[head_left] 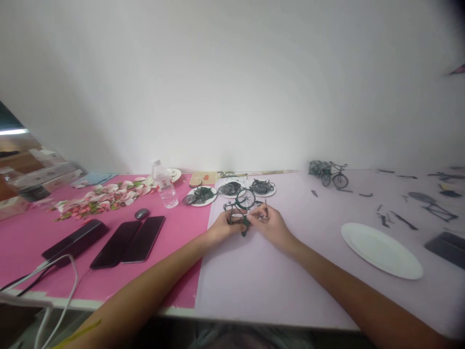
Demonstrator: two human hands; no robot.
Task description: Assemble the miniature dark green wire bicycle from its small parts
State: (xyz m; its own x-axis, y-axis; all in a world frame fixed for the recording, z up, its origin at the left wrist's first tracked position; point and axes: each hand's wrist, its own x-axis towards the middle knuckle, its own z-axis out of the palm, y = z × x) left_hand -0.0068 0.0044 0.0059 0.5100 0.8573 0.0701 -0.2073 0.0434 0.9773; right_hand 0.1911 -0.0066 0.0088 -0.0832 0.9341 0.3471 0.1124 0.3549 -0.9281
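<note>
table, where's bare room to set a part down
Bare mat between left hand, right hand and the near edge; also between right hand and white plate. Crowded: parts dishes beyond the bike, loose parts far right.

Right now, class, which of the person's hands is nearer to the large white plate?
Right. The right hand lies left of the white plate, with bare table between them. The left hand, gripping the small bicycle model, is farther left, beyond the right hand.
</note>
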